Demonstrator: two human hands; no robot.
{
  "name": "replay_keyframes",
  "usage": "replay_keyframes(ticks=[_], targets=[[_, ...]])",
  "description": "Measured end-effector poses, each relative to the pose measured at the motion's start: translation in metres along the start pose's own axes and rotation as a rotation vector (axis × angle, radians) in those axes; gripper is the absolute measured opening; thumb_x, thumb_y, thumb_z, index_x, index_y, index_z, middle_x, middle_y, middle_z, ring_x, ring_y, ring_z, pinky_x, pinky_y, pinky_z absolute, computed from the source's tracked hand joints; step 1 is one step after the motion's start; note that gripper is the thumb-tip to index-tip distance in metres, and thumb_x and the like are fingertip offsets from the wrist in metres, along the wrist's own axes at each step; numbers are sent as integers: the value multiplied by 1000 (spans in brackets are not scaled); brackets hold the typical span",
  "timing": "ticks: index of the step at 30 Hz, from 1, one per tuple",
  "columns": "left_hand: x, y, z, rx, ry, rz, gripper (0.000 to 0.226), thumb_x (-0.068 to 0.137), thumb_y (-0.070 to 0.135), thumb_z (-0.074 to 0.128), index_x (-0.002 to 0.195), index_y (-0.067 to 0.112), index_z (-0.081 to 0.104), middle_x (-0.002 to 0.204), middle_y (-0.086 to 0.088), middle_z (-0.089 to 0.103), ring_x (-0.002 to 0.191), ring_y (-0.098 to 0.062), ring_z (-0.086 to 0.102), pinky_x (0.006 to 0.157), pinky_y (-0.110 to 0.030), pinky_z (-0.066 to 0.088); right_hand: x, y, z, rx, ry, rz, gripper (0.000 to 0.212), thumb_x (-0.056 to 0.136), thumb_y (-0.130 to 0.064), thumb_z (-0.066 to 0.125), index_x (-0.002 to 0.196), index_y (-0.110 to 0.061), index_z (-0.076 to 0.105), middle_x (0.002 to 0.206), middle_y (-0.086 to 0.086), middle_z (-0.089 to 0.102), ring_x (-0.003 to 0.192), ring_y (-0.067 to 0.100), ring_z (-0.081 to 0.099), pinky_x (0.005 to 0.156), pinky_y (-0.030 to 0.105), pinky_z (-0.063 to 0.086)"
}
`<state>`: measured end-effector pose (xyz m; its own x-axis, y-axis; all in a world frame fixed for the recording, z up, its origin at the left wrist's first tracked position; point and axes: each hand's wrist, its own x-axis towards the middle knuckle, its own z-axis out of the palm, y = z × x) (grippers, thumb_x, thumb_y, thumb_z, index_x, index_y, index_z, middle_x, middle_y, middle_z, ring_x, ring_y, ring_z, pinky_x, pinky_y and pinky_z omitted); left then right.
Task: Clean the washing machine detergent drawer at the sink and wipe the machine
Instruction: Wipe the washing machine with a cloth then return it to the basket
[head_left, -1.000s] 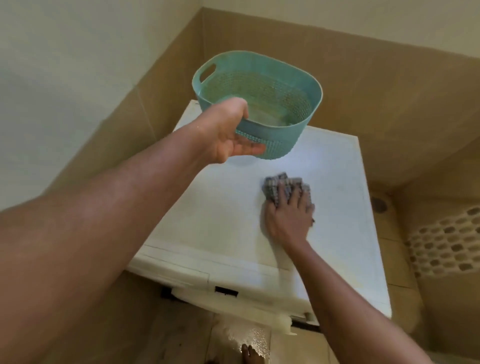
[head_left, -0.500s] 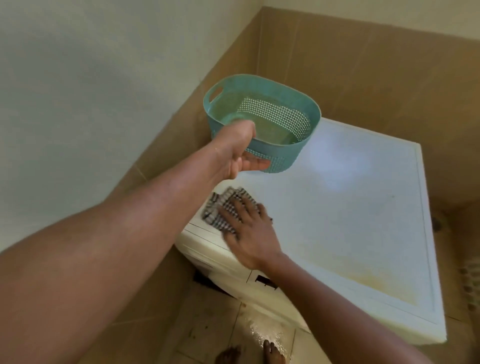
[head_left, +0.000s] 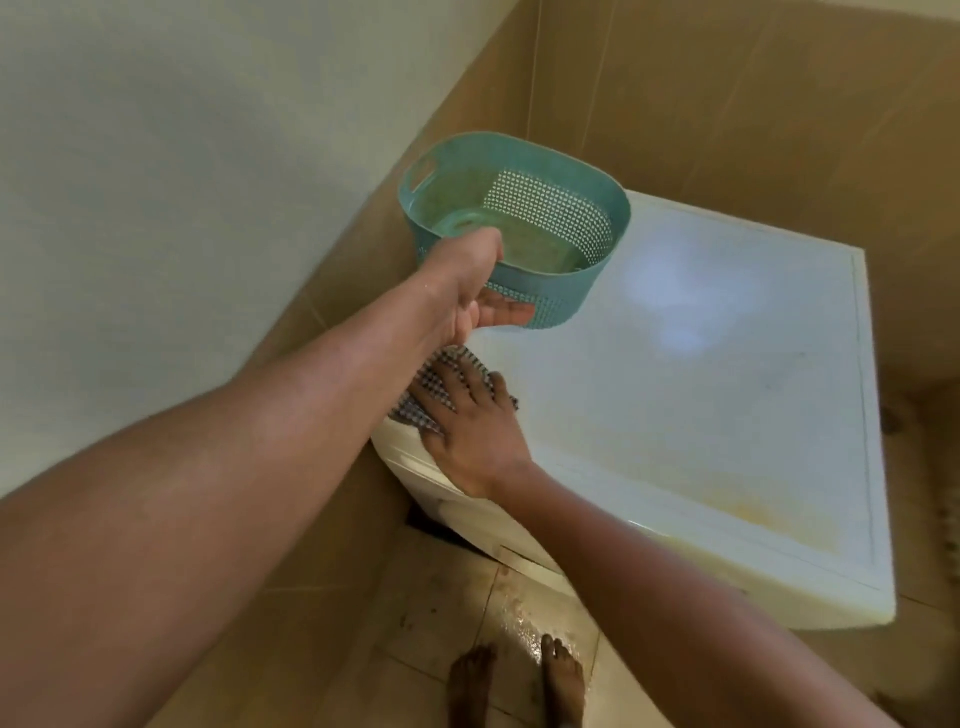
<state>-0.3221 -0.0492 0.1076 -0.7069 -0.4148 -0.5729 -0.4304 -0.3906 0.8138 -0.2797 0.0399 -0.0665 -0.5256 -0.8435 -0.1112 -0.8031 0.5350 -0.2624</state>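
**Basket up, cloth down on the machine's front-left corner**

Your left hand (head_left: 462, 288) had its grip clenched on the near rim of the teal basket (head_left: 519, 228), holding it tilted in the air above the washing machine (head_left: 701, 395). Your right hand (head_left: 475, 431) lay flat, fingers spread, grip released, pressing the checked cloth (head_left: 426, 387) onto the white top at its front-left corner, right beneath the basket. A yellowish stain (head_left: 748, 514) showed along the front edge. Your bare feet (head_left: 514, 680) stood on the wet tiled floor (head_left: 431, 597).

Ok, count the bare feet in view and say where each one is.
2. Both stand on the wet floor tiles at the bottom edge: one foot on the left, the other foot beside it, nearer the machine.
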Motion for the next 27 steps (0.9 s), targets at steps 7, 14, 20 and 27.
replay_keyframes(ticks=[7,14,20,27], targets=[[-12,-33,28,-101,-38,-38,27,97,9,38,123,12,46,113,-17,60,98,-39,69,73,-44,63,-161,124,-10,-67,37,389,55,100,-58,10,154,-49,0,166,-2,-3,153,20,-15,121,57,-7],[-18,-72,66,-122,-61,-63,49,95,10,43,143,13,37,122,-20,59,91,-38,72,71,-44,64,-272,180,-11,-9,168,1019,62,95,-56,17,156,-44,15,166,-1,17,153,31,6,115,68,5],[-30,-99,85,-139,-60,-66,43,93,10,45,136,7,42,109,-22,65,80,-34,72,71,-41,64,-246,112,27,182,402,1050,68,96,-49,25,158,-37,1,167,5,-8,151,37,-12,120,62,2],[-31,-114,86,-161,-54,-90,30,96,10,46,124,2,49,95,-25,67,76,-36,70,76,-44,63,-173,40,44,37,312,693,67,94,-44,36,158,-36,16,166,6,12,153,35,1,119,59,-2]])
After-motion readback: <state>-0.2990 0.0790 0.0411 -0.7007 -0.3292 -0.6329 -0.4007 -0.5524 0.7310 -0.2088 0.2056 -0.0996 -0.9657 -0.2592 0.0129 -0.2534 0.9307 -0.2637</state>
